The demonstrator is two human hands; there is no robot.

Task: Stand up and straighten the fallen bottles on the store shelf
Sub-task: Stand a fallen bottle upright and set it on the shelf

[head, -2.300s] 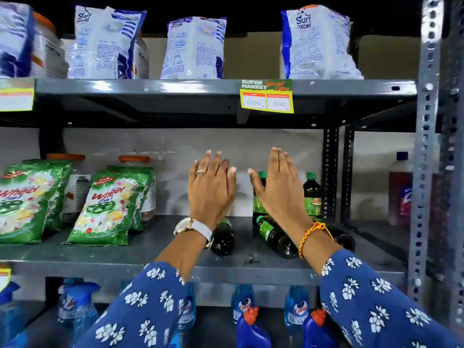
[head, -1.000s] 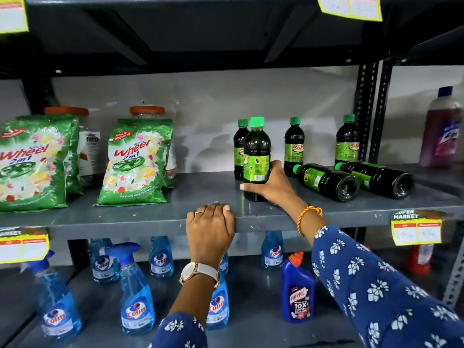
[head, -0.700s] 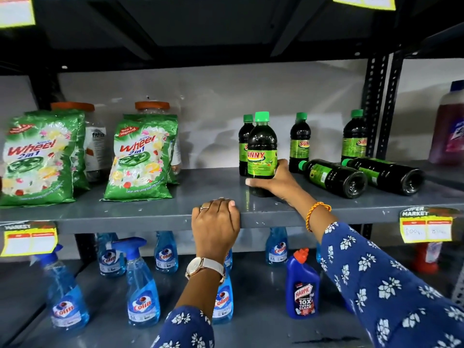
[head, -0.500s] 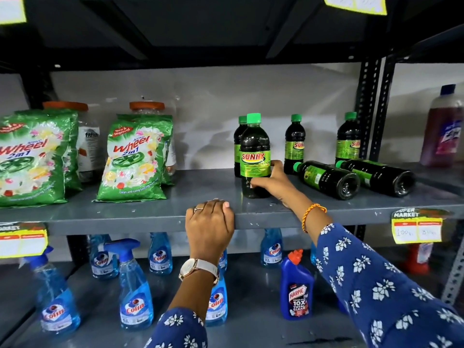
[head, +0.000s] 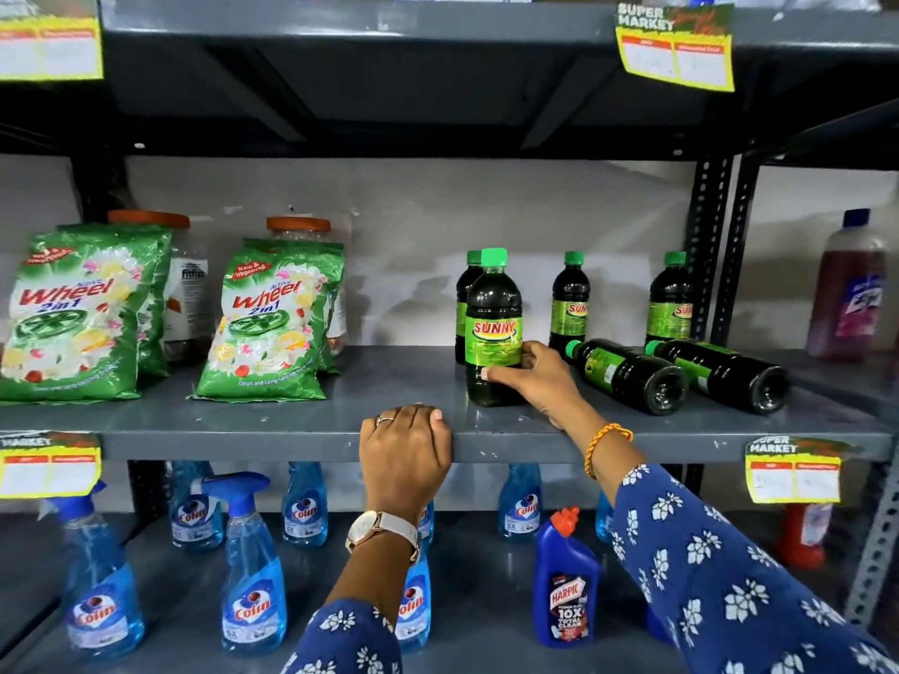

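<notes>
- Right hand (head: 532, 377) holds the lower body of an upright dark plastic bottle with a green cap (head: 493, 328); the thumb lies across its front and the fingers wrap behind it.
- Left hand (head: 406, 454) grips nothing; its fingers are curled over the front edge of the grey metal shelf (head: 272, 432).
- This held bottle stands on the shelf near the front edge; its green and yellow label reads "SUNNY" in red letters.
- Three more bottles of the same kind stand upright at the back: one (head: 464, 304) directly behind the held bottle, one (head: 570, 304) in the middle, one (head: 671, 304) at the right.
- Two fallen dark bottles (head: 627, 374) (head: 725, 374) lie on their sides to the right of the hand, bases toward the camera, just beside each other.
- Green detergent pouches (head: 272, 323) at the left read "Active Wheel 2in1".
- On the lower shelf, blue spray bottles (head: 253, 586) read "Colin", and a dark blue bottle with an orange cap (head: 564, 581) reads "HARPIC 10X".
- Yellow price tags (head: 793, 471) read "SUPER MARKET".
</notes>
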